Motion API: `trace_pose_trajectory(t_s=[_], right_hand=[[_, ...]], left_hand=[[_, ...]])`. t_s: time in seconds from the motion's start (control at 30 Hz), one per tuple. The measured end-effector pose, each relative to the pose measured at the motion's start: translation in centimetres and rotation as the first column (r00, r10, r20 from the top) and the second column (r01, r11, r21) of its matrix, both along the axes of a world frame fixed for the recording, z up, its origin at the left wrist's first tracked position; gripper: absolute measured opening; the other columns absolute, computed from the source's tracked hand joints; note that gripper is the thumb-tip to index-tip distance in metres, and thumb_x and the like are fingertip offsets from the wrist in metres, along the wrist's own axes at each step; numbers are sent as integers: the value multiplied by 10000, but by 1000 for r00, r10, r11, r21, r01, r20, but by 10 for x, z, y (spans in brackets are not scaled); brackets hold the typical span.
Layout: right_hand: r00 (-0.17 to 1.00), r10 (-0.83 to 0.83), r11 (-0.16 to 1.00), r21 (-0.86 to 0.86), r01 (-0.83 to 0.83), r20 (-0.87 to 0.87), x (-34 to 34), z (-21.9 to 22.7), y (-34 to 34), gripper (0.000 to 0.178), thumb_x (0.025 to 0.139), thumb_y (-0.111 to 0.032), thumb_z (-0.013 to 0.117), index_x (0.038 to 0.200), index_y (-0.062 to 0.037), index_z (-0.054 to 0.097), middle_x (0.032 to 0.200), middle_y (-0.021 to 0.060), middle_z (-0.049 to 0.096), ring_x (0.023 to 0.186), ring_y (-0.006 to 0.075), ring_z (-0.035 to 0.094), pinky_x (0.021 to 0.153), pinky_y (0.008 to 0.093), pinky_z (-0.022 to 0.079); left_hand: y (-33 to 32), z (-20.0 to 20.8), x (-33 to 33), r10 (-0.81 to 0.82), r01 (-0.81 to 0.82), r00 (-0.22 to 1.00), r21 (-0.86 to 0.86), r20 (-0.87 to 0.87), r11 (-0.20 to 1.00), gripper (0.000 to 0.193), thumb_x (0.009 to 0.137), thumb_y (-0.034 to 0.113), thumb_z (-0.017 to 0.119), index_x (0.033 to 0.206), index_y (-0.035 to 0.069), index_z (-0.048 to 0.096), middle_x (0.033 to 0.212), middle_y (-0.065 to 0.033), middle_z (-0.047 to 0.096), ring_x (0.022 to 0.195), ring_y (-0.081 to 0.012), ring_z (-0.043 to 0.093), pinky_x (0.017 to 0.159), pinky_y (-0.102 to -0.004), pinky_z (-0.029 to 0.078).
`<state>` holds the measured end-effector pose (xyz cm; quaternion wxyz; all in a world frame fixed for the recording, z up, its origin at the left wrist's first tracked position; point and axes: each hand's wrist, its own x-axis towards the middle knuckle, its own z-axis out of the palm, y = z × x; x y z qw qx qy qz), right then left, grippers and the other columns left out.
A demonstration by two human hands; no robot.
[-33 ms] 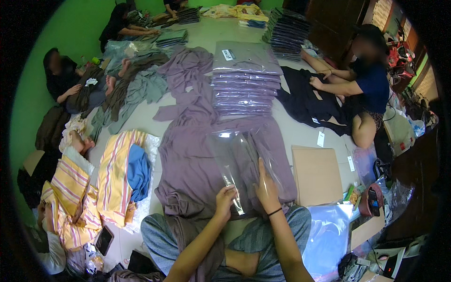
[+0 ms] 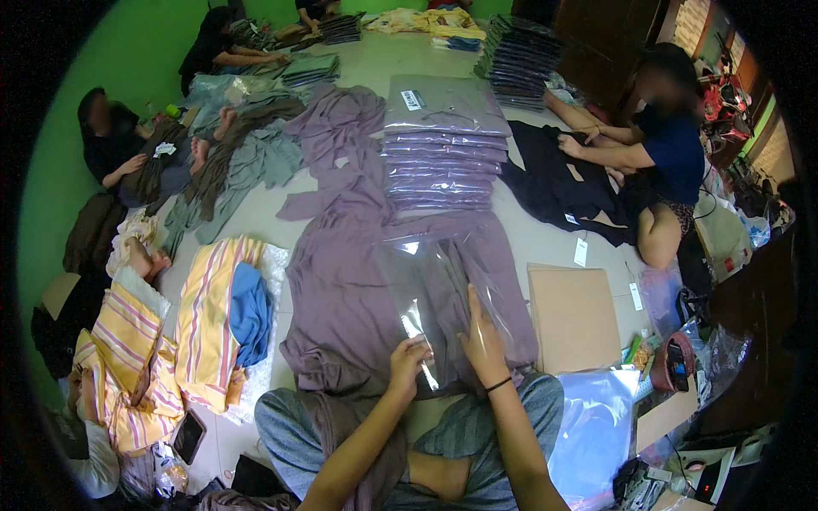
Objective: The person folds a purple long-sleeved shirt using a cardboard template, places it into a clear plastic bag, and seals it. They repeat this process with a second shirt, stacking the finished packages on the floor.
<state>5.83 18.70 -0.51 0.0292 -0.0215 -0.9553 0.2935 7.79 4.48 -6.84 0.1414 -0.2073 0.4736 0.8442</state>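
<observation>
A clear plastic bag (image 2: 433, 281) lies over a spread mauve garment (image 2: 341, 289) in front of me. The fingers of my left hand (image 2: 410, 362) are closed on the bag's near left edge. My right hand (image 2: 484, 345), with a black band at the wrist, lies along the bag's right part, its fingers stretched out and pressed together. Film shows around those fingers, but I cannot tell whether they are inside the bag or under it. A dark patch, perhaps folded cloth, shows through the film. Beyond the bag stands a stack of bagged mauve garments (image 2: 443, 162).
Brown cardboard sheets (image 2: 575, 319) and flat clear bags (image 2: 590, 434) lie at my right. Yellow striped cloth (image 2: 209, 315) and a phone (image 2: 188, 437) are on the left. At the right, a co-worker (image 2: 669, 153) handles a black garment (image 2: 554, 183). Others sit along the green wall.
The co-worker's hand at the right has shifted slightly away from me on the black garment. My own hands look nearly still; the glare on the bag has changed a little.
</observation>
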Motion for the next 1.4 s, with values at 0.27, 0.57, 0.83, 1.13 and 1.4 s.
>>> trace_pose_trajectory(t_s=[0.27,0.57,0.83,1.13,1.4], right_hand=[[998,-32,999,45,29,49,-2,4,2,710,656,-80,649,1242,-148,255,1226,254,323,852,435,526,708,438,463],[989,75,966,255,-40,-127,-1,1,6,529,620,-101,682,1098,-91,456,1317,225,219,1227,406,169,960,521,228],[949,315,949,-1,-315,-19,4,-5,11,505,762,-280,550,1193,-55,411,1136,182,485,1117,283,417,999,438,196],[812,584,767,-342,-543,18,22,-60,-11,510,868,-291,392,1286,-30,261,1317,160,290,1212,280,296,988,352,248],[665,535,631,277,-725,521,81,-16,-37,589,786,-383,485,1225,-20,332,1260,191,343,1130,336,379,857,436,383]], left_hand=[[-2,-3,1,-15,15,1000,2,24,1000,247,781,88,548,1006,7,489,862,-59,560,743,-131,547,660,-266,477],[8,10,-7,-97,97,995,-1,-23,995,212,772,122,580,947,13,532,881,-66,563,799,-154,551,718,-278,467],[8,17,-8,-52,48,998,92,34,995,178,780,105,555,918,3,510,899,-75,540,843,-173,538,796,-333,460],[-14,24,-1,18,-8,988,-68,151,998,393,759,267,611,1031,31,452,935,-59,512,809,-162,498,727,-288,407],[-13,-18,2,84,-79,996,-229,15,970,426,707,127,669,1037,10,426,899,-54,523,811,-126,494,716,-239,397]])
